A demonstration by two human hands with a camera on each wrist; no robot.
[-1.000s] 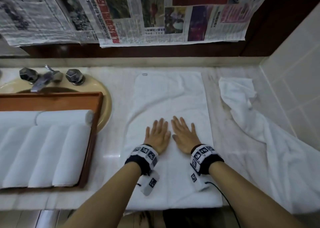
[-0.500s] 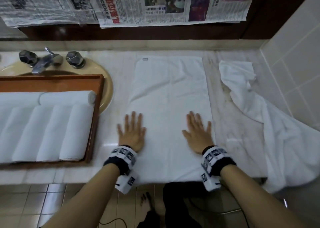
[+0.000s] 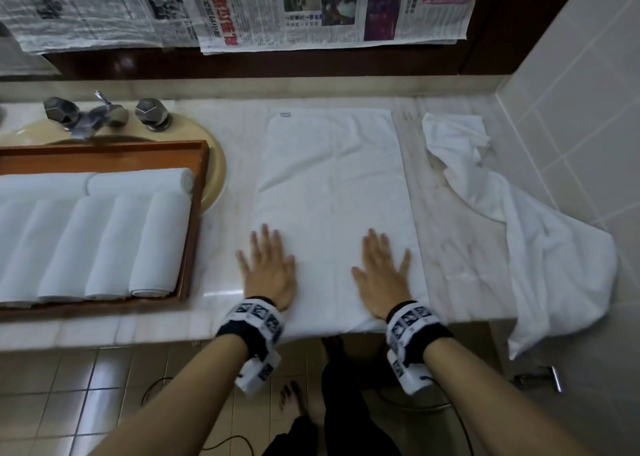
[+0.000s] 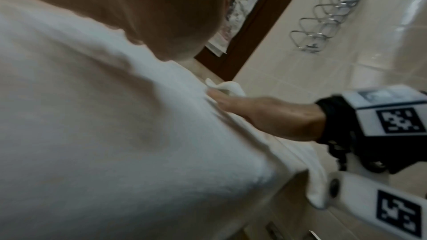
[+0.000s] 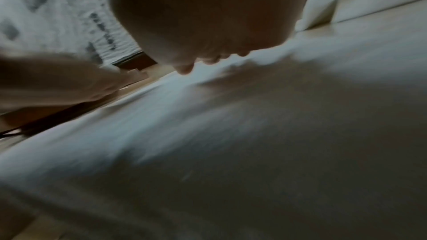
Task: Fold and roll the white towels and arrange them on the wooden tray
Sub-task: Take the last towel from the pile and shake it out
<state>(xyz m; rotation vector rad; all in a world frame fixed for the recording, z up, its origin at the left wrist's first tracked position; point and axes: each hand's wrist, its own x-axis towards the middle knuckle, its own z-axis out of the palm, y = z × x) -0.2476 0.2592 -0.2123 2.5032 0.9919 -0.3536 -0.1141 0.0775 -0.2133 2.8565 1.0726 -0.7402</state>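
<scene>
A folded white towel [image 3: 332, 192] lies flat and lengthwise on the marble counter [image 3: 460, 265], its near end over the front edge. My left hand [image 3: 268, 268] presses flat on its near left edge, fingers spread. My right hand [image 3: 381, 272] presses flat near its right edge, fingers straight. The wooden tray [image 3: 194, 227] at the left holds several rolled white towels [image 3: 104, 241]. In the left wrist view my right hand [image 4: 265, 114] rests flat on the towel [image 4: 115, 134]. The right wrist view is blurred, with the towel [image 5: 254, 134] filling it.
A loose crumpled white towel [image 3: 540, 247] lies at the right and hangs over the counter edge. A sink [image 3: 214, 175] with a faucet [image 3: 100, 112] sits behind the tray. Newspapers [image 3: 242, 5] cover the back wall. A tiled wall [image 3: 581, 109] closes the right side.
Both hands slid apart from the towel's middle toward its left and right edges and back toward the near end, staying flat on it.
</scene>
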